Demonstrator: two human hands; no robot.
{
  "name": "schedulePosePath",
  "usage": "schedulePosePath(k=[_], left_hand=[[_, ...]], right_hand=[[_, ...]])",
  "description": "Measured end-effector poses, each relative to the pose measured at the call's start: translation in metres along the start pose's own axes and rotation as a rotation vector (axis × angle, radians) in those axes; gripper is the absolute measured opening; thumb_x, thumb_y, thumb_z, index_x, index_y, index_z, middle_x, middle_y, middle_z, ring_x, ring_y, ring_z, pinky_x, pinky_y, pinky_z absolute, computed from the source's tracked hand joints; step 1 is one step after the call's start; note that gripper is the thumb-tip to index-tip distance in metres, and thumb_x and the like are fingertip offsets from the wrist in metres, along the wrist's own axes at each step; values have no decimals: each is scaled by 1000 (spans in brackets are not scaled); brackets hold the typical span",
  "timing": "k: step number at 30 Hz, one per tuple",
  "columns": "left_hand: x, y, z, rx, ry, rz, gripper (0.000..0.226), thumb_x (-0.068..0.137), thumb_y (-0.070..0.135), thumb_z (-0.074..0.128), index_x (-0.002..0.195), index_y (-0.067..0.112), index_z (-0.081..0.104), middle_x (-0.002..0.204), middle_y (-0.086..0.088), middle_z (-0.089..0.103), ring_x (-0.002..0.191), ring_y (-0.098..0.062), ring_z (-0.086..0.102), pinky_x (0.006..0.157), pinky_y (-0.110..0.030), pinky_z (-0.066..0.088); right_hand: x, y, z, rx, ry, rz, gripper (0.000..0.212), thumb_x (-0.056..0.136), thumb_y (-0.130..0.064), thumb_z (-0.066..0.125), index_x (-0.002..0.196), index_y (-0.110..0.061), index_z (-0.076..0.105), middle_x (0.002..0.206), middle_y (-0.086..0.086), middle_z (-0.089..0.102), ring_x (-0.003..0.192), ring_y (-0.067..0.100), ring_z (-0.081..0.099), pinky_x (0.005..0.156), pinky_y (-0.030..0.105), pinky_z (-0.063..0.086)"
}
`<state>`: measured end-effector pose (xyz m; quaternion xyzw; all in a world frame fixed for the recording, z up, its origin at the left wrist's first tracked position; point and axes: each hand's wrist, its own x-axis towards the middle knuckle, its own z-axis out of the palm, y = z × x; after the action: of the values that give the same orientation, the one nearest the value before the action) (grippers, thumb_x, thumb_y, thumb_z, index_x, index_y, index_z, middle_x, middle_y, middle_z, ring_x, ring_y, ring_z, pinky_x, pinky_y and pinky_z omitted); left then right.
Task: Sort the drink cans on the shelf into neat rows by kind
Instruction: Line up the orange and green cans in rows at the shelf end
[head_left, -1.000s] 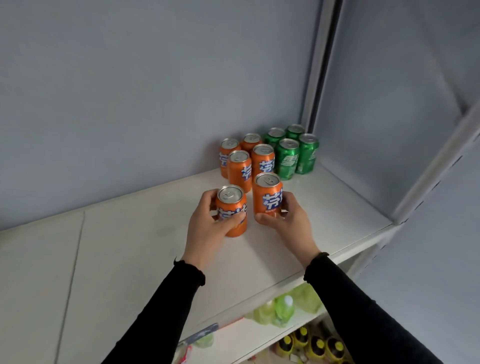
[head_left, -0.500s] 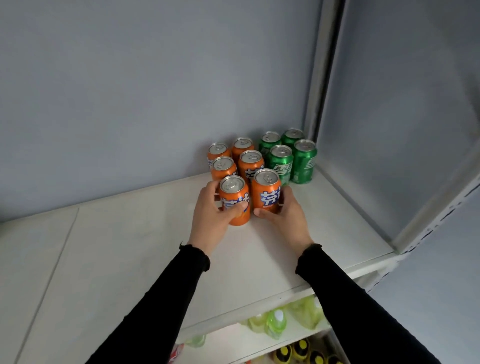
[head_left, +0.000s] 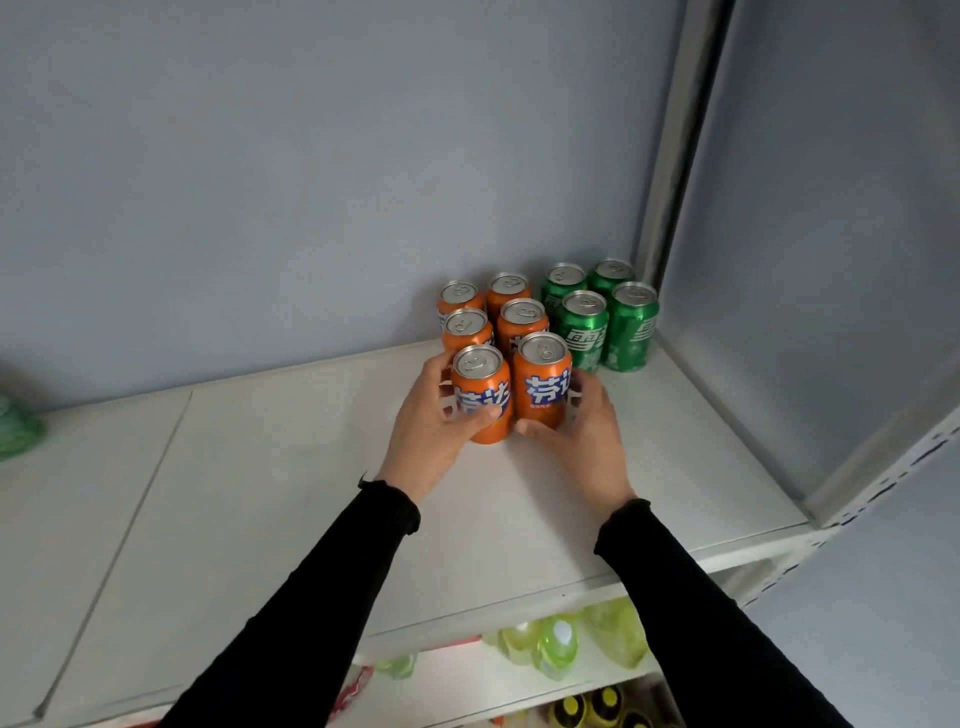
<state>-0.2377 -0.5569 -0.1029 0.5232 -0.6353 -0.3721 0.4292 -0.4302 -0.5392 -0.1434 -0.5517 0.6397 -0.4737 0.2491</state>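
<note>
Orange cans (head_left: 480, 392) and (head_left: 543, 382): front pair, touching the orange rows, green cans (head_left: 605, 319) beside. My left hand (head_left: 434, 431) and right hand (head_left: 589, 441) each wrap one. Placement step; next I'd square them, then release.

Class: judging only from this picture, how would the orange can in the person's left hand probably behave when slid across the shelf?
The orange can stands upright with its tab unopened, so it is probably full and steady. Its smooth metal wall may slip in the left hand. On its side it would likely roll.
</note>
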Motion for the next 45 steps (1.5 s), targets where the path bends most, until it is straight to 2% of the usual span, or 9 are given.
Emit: schedulePosePath(k=[2,5,10,15,19,26,34,41,45], left_hand=[[-10,-4,-8,72,15,-4,69,82,36,82,140,31,45,134,11,57,120,-6,56,98,-30,49],[-32,-15,-29,181,73,20,57,87,35,76,137,28,49,135,11,55,121,-6,54,100,-28,47],[-72,-40,-78,455,135,60,37,92,34,68,127,28,59,126,14,57,120,-9,51,102,-28,42],[-110,-61,-141,556,227,-17,33,93,32,66,124,25,62,124,11,60,116,-13,51,99,-25,39],[-144,-80,-207,564,293,-83,31,94,34,65,124,27,61,123,13,59,117,-11,51,99,-25,39],[-201,-113,-335,544,377,-123,29,95,35,64,123,29,62,122,16,59,118,-6,51,98,-25,43],[-253,-154,-484,491,472,-170,30,95,31,66,124,28,60,121,14,59,118,-7,51,102,-30,43],[-262,-187,-566,354,729,-257,44,91,29,72,131,24,52,128,8,51,122,-15,50,107,-42,45],[-248,-204,-589,196,972,-309,70,84,21,80,140,21,38,134,5,40,125,-20,46,109,-45,42]], right_hand=[[-16,-6,-6,-93,71,-50,77,72,-31,87,136,-16,46,129,4,52,117,25,49,98,43,46],[-45,-18,-9,-248,150,-247,48,82,-22,77,124,-13,55,118,3,56,108,24,49,90,37,44],[-76,-46,29,-313,29,-439,31,87,-20,72,115,-15,61,115,3,60,105,26,50,88,37,44],[-98,-72,96,-250,-213,-488,34,87,-22,72,118,-19,61,117,-4,58,109,22,51,91,34,44],[-119,-106,154,-233,-322,-535,32,89,-26,70,119,-22,60,117,-6,57,108,18,49,89,28,42],[-170,-178,267,-202,-405,-568,32,91,-28,68,121,-20,60,119,-5,58,109,16,49,87,25,40],[-219,-254,383,-110,-460,-483,32,92,-28,69,122,-20,61,121,-4,58,112,15,50,84,20,33],[-211,-288,446,-108,-532,-412,41,92,-30,68,129,-19,56,124,-3,56,113,15,52,84,21,36],[-181,-298,481,-36,-529,-296,60,90,-29,72,141,-16,45,137,0,50,120,16,53,91,27,44]])
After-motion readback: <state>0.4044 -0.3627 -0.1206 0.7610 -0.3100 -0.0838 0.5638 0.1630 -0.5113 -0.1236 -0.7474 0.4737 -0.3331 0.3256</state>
